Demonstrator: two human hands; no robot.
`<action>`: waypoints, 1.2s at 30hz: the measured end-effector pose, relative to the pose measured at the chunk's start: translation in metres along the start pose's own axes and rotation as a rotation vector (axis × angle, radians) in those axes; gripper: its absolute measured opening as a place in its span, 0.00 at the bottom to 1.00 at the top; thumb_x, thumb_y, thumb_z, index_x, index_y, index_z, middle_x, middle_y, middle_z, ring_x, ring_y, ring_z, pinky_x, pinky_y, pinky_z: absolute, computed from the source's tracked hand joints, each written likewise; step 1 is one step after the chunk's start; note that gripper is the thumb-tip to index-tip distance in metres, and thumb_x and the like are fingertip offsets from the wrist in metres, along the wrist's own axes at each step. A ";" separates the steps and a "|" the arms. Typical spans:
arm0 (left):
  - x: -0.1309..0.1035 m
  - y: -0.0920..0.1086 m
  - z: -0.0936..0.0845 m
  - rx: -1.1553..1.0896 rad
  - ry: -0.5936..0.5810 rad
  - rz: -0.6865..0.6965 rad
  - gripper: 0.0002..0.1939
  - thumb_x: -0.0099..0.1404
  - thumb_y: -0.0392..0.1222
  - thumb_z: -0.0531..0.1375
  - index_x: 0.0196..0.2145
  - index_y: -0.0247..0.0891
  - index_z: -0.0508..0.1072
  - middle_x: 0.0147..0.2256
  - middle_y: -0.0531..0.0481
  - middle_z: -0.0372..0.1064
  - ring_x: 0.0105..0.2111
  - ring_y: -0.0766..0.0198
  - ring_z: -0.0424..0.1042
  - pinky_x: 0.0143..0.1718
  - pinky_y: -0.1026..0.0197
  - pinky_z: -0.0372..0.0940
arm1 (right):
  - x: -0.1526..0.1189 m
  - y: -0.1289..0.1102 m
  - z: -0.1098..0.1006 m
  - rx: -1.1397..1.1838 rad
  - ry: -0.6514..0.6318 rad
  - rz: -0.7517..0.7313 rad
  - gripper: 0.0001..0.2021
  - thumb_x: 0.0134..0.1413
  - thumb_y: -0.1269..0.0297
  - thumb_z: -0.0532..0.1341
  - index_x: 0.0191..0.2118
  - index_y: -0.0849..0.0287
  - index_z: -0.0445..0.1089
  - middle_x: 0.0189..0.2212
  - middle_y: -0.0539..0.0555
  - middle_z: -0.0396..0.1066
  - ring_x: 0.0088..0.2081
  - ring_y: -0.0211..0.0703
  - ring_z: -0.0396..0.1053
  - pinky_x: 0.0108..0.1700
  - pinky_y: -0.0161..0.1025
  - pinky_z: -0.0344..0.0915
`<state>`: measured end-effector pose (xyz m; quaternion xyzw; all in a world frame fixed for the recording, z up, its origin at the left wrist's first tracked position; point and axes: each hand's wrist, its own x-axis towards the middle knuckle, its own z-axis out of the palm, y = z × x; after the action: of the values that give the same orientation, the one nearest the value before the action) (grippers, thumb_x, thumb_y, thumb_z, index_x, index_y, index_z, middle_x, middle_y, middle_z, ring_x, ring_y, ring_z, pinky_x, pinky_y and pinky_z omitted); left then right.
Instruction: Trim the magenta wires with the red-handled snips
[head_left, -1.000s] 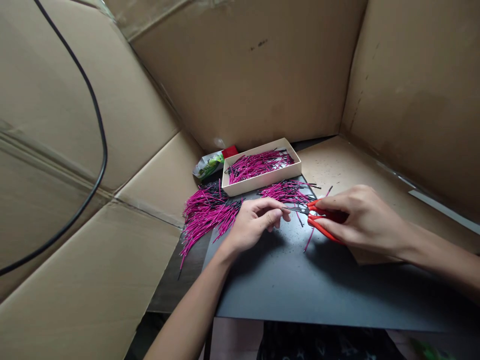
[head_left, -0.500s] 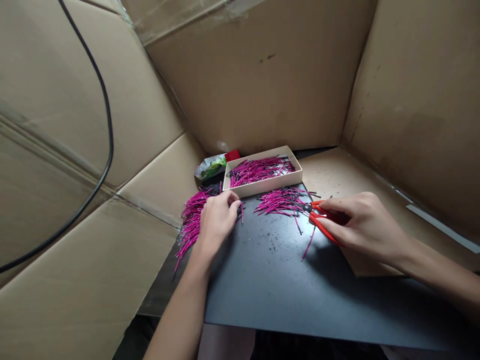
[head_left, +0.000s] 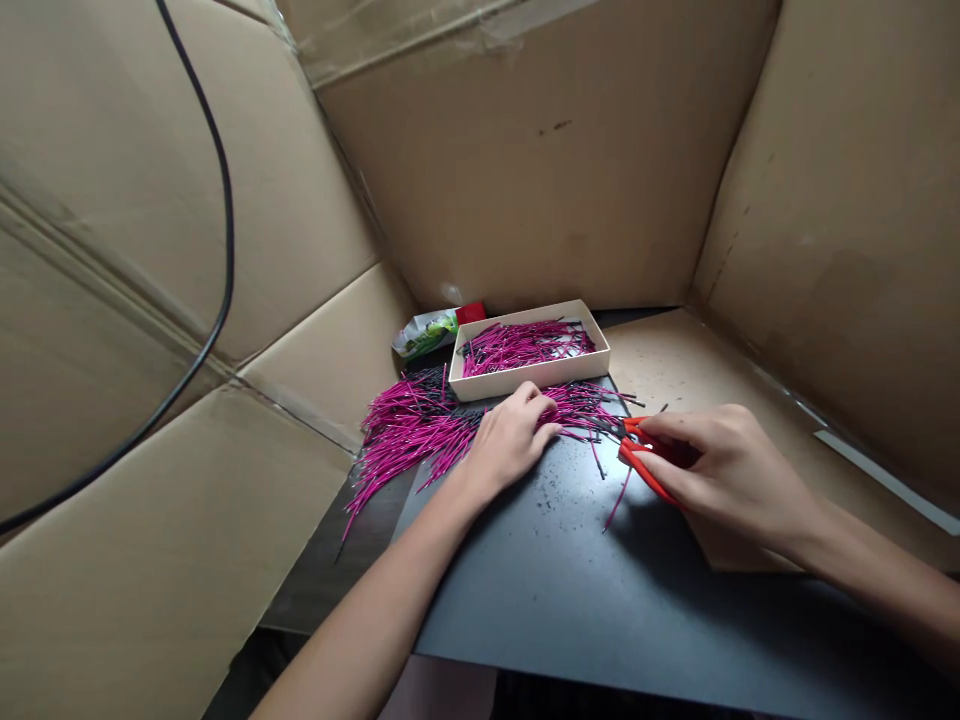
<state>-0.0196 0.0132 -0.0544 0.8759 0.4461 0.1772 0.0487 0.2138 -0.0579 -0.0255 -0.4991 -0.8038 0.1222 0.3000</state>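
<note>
My right hand (head_left: 731, 475) grips red-handled pliers (head_left: 649, 455), their dark jaws pointing left at the right end of a pile of thin magenta wires with black ends (head_left: 581, 402). Under the jaws, a single magenta wire (head_left: 617, 500) slants down onto the dark tabletop. My left hand (head_left: 514, 437) rests at the left side of that pile, thumb and curled fingers apart, wires showing between them. What lies beneath its palm is hidden. A larger heap of the same wires (head_left: 401, 430) spreads left of this hand. Behind it stands a shallow cream box (head_left: 536, 380) holding many more wires.
Cardboard walls (head_left: 525, 190) enclose the table (head_left: 517, 590) at the left, back and right. A flat cardboard sheet (head_left: 660, 355) lies at the right. A green, white and red packet (head_left: 431, 332) sits behind the box. A black cable (head_left: 227, 220) hangs at the left. Dark specks dot the tabletop.
My left hand has moved right, from the left heap to the pile by the pliers. More wires now lie in the space between the two piles. My right hand stays nearly in place.
</note>
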 end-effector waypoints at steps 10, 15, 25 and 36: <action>0.000 -0.005 -0.003 -0.191 0.138 -0.011 0.04 0.64 0.33 0.58 0.31 0.35 0.71 0.33 0.48 0.69 0.33 0.63 0.68 0.36 0.61 0.63 | -0.001 0.000 -0.005 -0.016 -0.010 -0.005 0.12 0.58 0.60 0.57 0.30 0.60 0.73 0.18 0.50 0.66 0.21 0.35 0.59 0.25 0.37 0.51; -0.011 0.008 -0.019 -0.449 0.162 -0.102 0.04 0.65 0.36 0.58 0.34 0.35 0.72 0.30 0.50 0.71 0.28 0.67 0.68 0.31 0.64 0.63 | 0.000 -0.004 -0.006 0.018 -0.005 0.013 0.09 0.55 0.61 0.59 0.31 0.58 0.75 0.18 0.48 0.66 0.20 0.34 0.58 0.25 0.37 0.50; -0.023 0.025 -0.025 -0.714 0.091 -0.056 0.07 0.67 0.42 0.57 0.35 0.35 0.70 0.24 0.53 0.68 0.20 0.71 0.64 0.22 0.68 0.61 | 0.001 -0.004 -0.003 0.008 -0.036 -0.007 0.07 0.52 0.65 0.59 0.27 0.58 0.73 0.17 0.47 0.64 0.20 0.34 0.56 0.25 0.36 0.48; -0.025 0.026 -0.025 -0.790 0.010 -0.053 0.09 0.68 0.40 0.54 0.37 0.34 0.72 0.24 0.51 0.70 0.18 0.71 0.66 0.20 0.68 0.62 | -0.001 -0.002 -0.001 0.008 -0.047 -0.056 0.09 0.53 0.63 0.59 0.36 0.59 0.75 0.20 0.50 0.69 0.21 0.35 0.61 0.25 0.37 0.51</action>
<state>-0.0221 -0.0243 -0.0310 0.7772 0.3661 0.3380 0.3842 0.2132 -0.0603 -0.0238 -0.4723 -0.8236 0.1286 0.2865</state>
